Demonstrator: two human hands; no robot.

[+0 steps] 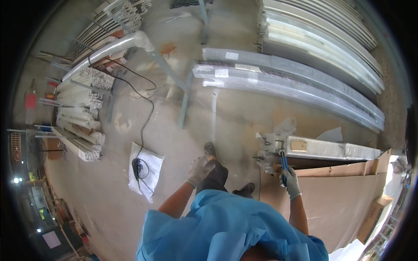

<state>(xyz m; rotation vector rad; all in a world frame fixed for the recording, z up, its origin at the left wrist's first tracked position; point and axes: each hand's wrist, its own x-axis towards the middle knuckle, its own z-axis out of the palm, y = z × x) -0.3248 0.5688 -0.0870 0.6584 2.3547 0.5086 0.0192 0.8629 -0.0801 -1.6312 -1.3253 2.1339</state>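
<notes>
My right hand [292, 184], in a light work glove, is closed around a long, slim blue and black hand tool [284, 166]. I cannot make out the tool's exact kind. Its dark upper tip reaches the near end of a long bundle wrapped in clear plastic [331, 148], where loose film bunches up. On that bundle lies a small tan rectangular piece [298, 145]. My left hand [199, 172], also gloved, hangs in front of my leg with its fingers apart. Nothing shows in it, though it is slightly blurred.
Cardboard sheets [322, 191] lie at the right. Several long plastic-wrapped bundles [278, 74] stretch across the far right. Left of my feet, a dark cable [151, 114] runs onto a white sack [147, 185]. Metal racks with stacked pale profiles [80, 126] stand at the left.
</notes>
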